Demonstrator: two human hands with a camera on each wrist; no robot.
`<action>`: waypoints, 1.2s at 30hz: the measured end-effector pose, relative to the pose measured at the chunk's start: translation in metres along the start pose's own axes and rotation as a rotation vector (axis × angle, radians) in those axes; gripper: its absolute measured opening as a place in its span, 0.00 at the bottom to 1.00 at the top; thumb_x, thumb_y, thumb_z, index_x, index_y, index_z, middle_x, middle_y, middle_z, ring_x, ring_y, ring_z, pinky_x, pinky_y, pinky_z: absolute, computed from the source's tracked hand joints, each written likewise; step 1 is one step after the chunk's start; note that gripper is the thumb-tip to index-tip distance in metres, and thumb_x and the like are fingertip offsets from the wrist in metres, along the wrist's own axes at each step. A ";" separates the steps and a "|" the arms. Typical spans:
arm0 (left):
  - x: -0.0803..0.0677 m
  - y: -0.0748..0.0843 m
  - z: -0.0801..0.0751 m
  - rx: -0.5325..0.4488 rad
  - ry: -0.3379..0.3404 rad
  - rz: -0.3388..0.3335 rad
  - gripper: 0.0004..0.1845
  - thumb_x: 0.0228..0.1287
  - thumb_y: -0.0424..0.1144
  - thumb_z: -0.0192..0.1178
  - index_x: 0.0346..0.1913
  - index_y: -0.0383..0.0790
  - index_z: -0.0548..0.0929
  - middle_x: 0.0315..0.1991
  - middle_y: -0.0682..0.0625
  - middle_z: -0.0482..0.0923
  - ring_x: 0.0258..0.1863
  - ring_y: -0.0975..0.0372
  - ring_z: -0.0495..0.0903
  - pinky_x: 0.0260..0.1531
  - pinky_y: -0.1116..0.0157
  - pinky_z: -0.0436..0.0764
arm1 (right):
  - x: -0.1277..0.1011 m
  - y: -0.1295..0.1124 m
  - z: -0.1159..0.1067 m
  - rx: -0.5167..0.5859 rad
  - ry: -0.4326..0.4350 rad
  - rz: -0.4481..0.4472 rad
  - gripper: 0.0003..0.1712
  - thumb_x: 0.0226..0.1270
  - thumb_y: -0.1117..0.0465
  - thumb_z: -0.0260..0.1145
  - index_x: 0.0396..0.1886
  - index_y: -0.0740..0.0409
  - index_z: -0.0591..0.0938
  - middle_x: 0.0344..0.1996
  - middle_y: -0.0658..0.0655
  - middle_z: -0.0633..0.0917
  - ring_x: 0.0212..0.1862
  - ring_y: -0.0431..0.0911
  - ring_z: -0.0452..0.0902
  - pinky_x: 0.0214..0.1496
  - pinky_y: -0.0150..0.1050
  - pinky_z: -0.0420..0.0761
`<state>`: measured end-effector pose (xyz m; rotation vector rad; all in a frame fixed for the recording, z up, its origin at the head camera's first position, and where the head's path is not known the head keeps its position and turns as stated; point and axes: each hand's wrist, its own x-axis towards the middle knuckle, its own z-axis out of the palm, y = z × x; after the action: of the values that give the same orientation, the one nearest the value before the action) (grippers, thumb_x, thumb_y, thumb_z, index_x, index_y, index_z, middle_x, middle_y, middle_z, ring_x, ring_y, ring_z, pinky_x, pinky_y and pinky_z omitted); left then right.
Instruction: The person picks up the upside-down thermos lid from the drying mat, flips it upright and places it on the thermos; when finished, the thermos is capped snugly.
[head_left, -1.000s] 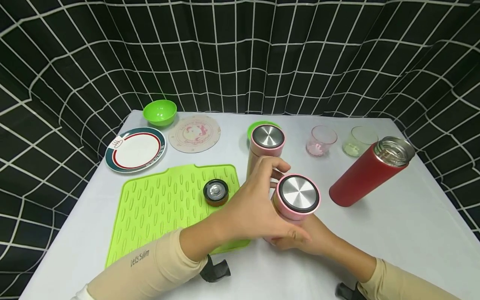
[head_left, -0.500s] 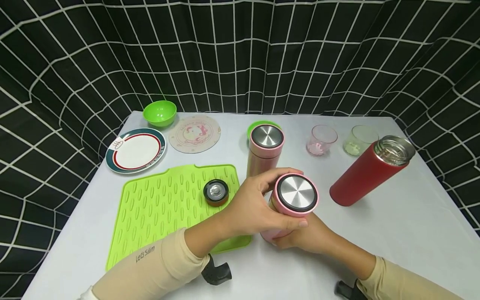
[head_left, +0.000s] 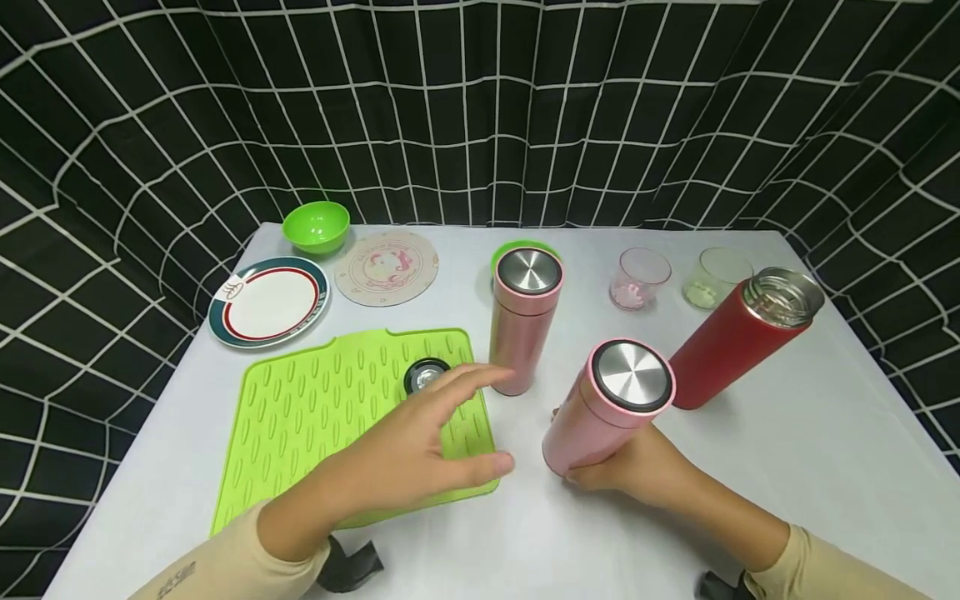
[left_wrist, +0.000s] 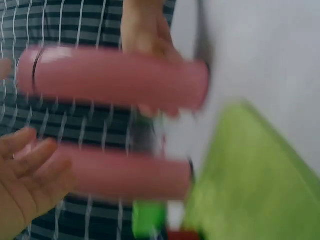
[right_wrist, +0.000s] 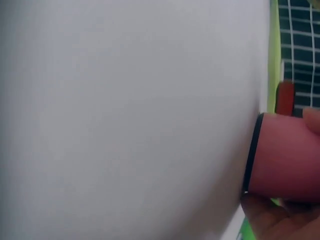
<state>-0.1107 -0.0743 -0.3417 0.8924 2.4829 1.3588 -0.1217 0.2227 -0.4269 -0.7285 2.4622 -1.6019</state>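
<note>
In the head view my right hand (head_left: 637, 471) grips a pink thermos (head_left: 600, 417) with a silver-topped lid around its lower part. Its dark-rimmed base (right_wrist: 254, 155) is close to the white tabletop in the right wrist view; whether it touches is unclear. My left hand (head_left: 405, 454) is over the green mat (head_left: 300, 433), thumb and fingers spread, holding nothing. Just beyond its fingertips stands a second pink thermos (head_left: 517, 342), lid on. A dark round cap (head_left: 424, 372) lies on the mat, partly hidden behind the left hand. The left wrist view is blurred.
An uncapped red thermos (head_left: 723, 350) stands right of the gripped one. Two small glasses, one pink (head_left: 639, 279) and one greenish (head_left: 716, 279), are at the back. Back left are a rimmed plate (head_left: 272, 302), a green bowl (head_left: 317, 227) and a round printed disc (head_left: 387, 268).
My left hand has let go of the near pink thermos's upper part and drawn back left over the mat. The right hand has shifted that thermos slightly right, towards the red one.
</note>
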 end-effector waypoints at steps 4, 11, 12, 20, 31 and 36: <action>-0.012 -0.030 -0.022 0.085 0.030 -0.058 0.35 0.60 0.62 0.64 0.69 0.65 0.66 0.67 0.66 0.63 0.67 0.66 0.63 0.64 0.53 0.66 | 0.003 0.002 -0.011 -0.084 0.091 0.119 0.31 0.42 0.63 0.84 0.48 0.56 0.79 0.38 0.50 0.83 0.39 0.45 0.78 0.42 0.34 0.78; -0.011 -0.070 -0.048 0.282 0.021 -0.151 0.40 0.58 0.57 0.68 0.71 0.52 0.65 0.68 0.55 0.62 0.67 0.58 0.62 0.62 0.49 0.67 | 0.020 0.007 -0.018 -0.167 0.190 0.309 0.29 0.48 0.63 0.79 0.48 0.64 0.75 0.36 0.57 0.81 0.35 0.49 0.76 0.38 0.40 0.79; -0.010 -0.074 -0.049 0.293 0.019 -0.154 0.39 0.58 0.53 0.69 0.71 0.50 0.65 0.67 0.53 0.64 0.66 0.57 0.64 0.61 0.49 0.69 | 0.024 0.009 -0.018 -0.166 0.208 0.320 0.30 0.48 0.63 0.79 0.49 0.64 0.74 0.37 0.58 0.81 0.36 0.50 0.76 0.39 0.41 0.79; 0.003 -0.097 -0.046 0.385 0.021 -0.178 0.46 0.46 0.49 0.76 0.69 0.44 0.68 0.56 0.47 0.70 0.54 0.57 0.68 0.51 0.54 0.74 | 0.051 0.019 -0.023 -0.134 0.281 0.349 0.36 0.47 0.66 0.78 0.55 0.67 0.69 0.45 0.63 0.79 0.44 0.53 0.74 0.47 0.44 0.76; 0.022 -0.100 -0.038 0.498 0.002 -0.287 0.54 0.32 0.64 0.79 0.65 0.43 0.73 0.55 0.50 0.74 0.58 0.55 0.69 0.53 0.51 0.74 | 0.046 0.015 -0.033 -0.058 0.274 0.382 0.45 0.50 0.61 0.79 0.63 0.65 0.64 0.53 0.62 0.76 0.52 0.52 0.72 0.53 0.42 0.74; 0.027 -0.104 -0.035 0.523 -0.014 -0.288 0.52 0.31 0.62 0.80 0.63 0.40 0.75 0.55 0.49 0.75 0.57 0.55 0.71 0.54 0.52 0.74 | 0.033 0.006 -0.031 -0.033 0.258 0.489 0.57 0.54 0.55 0.78 0.72 0.65 0.51 0.65 0.67 0.65 0.65 0.60 0.64 0.64 0.54 0.67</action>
<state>-0.1909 -0.1262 -0.4030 0.5810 2.8656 0.6198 -0.1631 0.2353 -0.4133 0.0939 2.5650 -1.5341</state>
